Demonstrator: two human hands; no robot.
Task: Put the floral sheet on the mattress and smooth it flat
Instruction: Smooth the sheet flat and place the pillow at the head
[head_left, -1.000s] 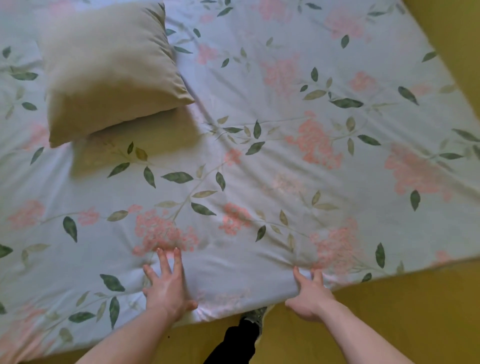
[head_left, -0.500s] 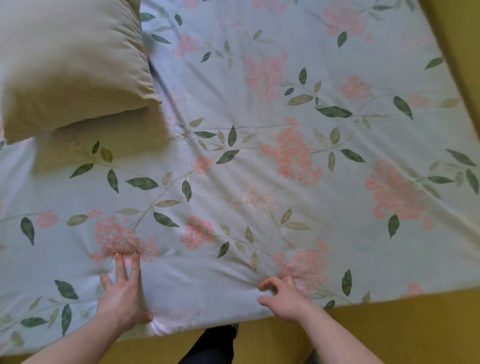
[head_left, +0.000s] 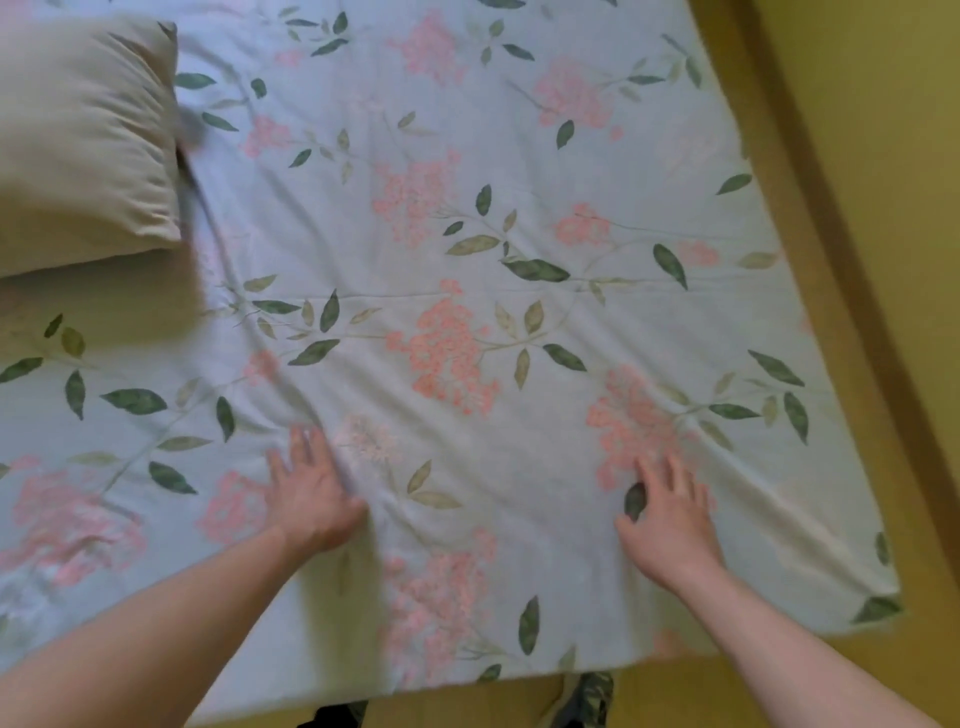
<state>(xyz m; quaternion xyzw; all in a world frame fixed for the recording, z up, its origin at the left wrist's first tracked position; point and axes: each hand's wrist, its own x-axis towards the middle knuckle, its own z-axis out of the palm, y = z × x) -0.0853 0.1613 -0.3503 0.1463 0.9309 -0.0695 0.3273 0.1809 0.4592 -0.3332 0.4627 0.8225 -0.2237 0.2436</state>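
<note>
Pale floral sheet (head_left: 467, 322) — spread over the mattress, faintly creased

Your pale floral cotton sheet (head_left: 467, 312) lies spread over the mattress and covers it fully. On the sheet, at its far left corner, you have the beige square fabric pillow (head_left: 83, 140). Your left hand (head_left: 311, 493) lies flat on the sheet near its front edge, left of the middle. Your right hand (head_left: 667, 525) lies flat on the sheet too, well apart from the left one, nearer the front right corner.
</note>
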